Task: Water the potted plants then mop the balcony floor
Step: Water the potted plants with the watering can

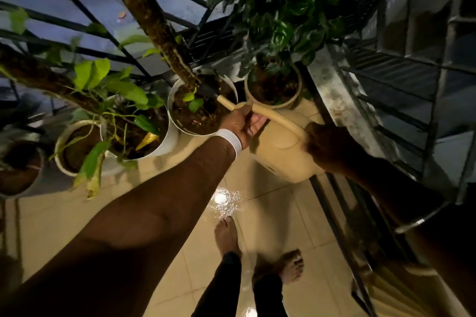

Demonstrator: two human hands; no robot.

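- Your right hand (327,147) is clamped on the top rear of the beige watering can (278,147), though shadow hides how the fingers lie.
- The can is in the air above the balcony floor (270,219), tilted with its front end lower.
- Your left hand (244,125) cups the spout (280,119) partway along, palm up, with the thumb over it and the fingers curled beneath.
- A white wristband (230,139) sits on your left wrist.
- The spout's end reaches over the rim of the middle white pot (173,116), above its dark soil and small green leaves. I cannot tell whether water is coming out.
- A mossy pole (154,26) rises from that pot, leaning toward the railing (77,26).
- Just right of it stands a cream pot (293,101) carrying a dense, dark-leaved plant; the can's body is near its front.
- To the left, a larger white pot (167,143) touches the middle one, with pale green and yellowing leaves trailing over its edge.
- Further pots stand beyond it along the railing, blurred and dim.
- The tiled floor shines wet below the can, with a bright reflection (224,201) just ahead of your bare left foot (226,234).
- Your right foot (291,265) is set a little further back.
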